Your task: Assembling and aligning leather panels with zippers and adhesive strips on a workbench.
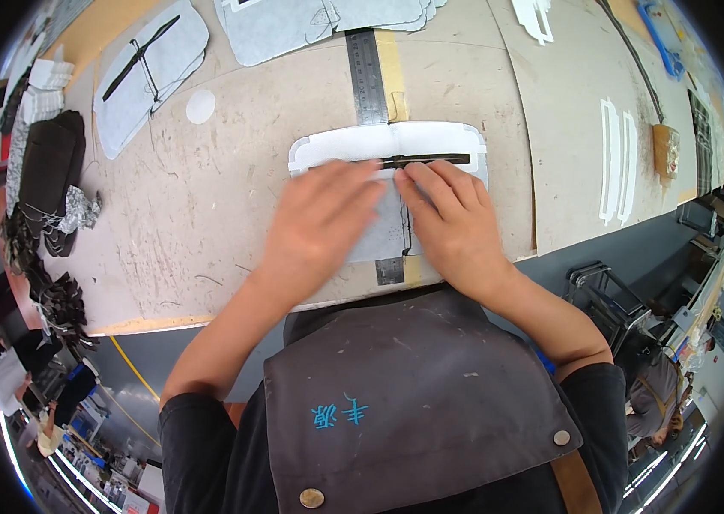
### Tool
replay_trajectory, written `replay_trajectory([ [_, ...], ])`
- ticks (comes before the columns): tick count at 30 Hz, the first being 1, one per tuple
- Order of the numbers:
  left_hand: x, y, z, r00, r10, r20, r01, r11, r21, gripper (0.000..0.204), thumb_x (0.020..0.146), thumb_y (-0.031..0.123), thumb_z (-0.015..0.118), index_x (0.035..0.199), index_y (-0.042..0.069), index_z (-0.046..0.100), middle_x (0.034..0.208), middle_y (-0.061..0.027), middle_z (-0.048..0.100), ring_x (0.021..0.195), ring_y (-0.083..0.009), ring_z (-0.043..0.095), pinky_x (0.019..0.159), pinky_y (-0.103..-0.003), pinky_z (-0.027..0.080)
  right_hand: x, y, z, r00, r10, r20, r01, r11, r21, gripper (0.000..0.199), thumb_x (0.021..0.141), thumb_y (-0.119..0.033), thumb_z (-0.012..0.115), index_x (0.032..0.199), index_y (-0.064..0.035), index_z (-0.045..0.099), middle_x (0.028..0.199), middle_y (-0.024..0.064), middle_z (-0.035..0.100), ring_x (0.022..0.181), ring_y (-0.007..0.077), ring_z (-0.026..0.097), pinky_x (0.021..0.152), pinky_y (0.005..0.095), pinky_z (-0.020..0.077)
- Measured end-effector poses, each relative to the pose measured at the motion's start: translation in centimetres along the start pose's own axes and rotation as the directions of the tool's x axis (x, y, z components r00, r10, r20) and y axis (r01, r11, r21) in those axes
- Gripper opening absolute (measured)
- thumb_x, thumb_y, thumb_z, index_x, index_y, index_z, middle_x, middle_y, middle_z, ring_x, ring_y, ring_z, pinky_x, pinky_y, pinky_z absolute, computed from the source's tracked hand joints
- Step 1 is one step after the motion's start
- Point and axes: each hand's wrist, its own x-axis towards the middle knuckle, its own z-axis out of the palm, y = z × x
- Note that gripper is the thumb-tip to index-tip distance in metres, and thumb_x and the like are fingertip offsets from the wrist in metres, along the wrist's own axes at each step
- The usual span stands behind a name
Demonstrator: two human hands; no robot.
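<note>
A light grey panel (382,231) lies on the worktable, its upper part bordered by white strips. Across that part runs a long slot with a black zipper-like band (435,160) in it, and a black cord (406,223) hangs from its middle. My left hand (323,210) rests over the panel's left half, its fingers smeared by motion along the band. My right hand (454,214) lies over the right half, thumb and fingertips pinched together at the slot's lower edge near the middle. Under the panel a steel ruler (367,81) shows above and below.
Similar panels with black bands lie at the far left (126,103) and in a stack at the back (293,38). White frame-shaped strips (617,163) and a small brown block (666,152) are on the right. Dark fabric pieces (52,163) crowd the left edge.
</note>
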Motion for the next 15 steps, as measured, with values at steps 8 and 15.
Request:
replay_trajectory([
  [8,-3.6,0.2,-1.2,0.992,-0.071,0.104,0.052,0.982,0.18,0.044,0.075,0.005,0.074,0.118,-0.001,0.064,0.13,-0.0121,0.062,0.122,-0.0279,0.056,0.094,-0.039,0.047,-2.6,3.0,-2.6,0.993,-0.003,0.122,0.005,1.0,-0.021,0.048,0.078,-0.003,0.064,0.126,-0.0081,0.062,0.141,0.0004,0.055,0.13,0.0184,0.05,0.105,0.0376,0.036],
  [15,-3.1,-0.7,-3.1,0.976,-0.151,0.155,0.132,0.983,0.127,0.041,0.076,0.002,0.072,0.116,0.005,0.067,0.129,-0.008,0.064,0.127,-0.0307,0.053,0.103,-0.045,0.039,-3.1,3.7,-3.1,0.99,0.06,0.13,-0.073,0.993,0.097,0.058,0.083,-0.013,0.068,0.138,-0.0042,0.051,0.148,0.013,0.046,0.136,0.0277,0.045,0.109,0.044,0.0345],
])
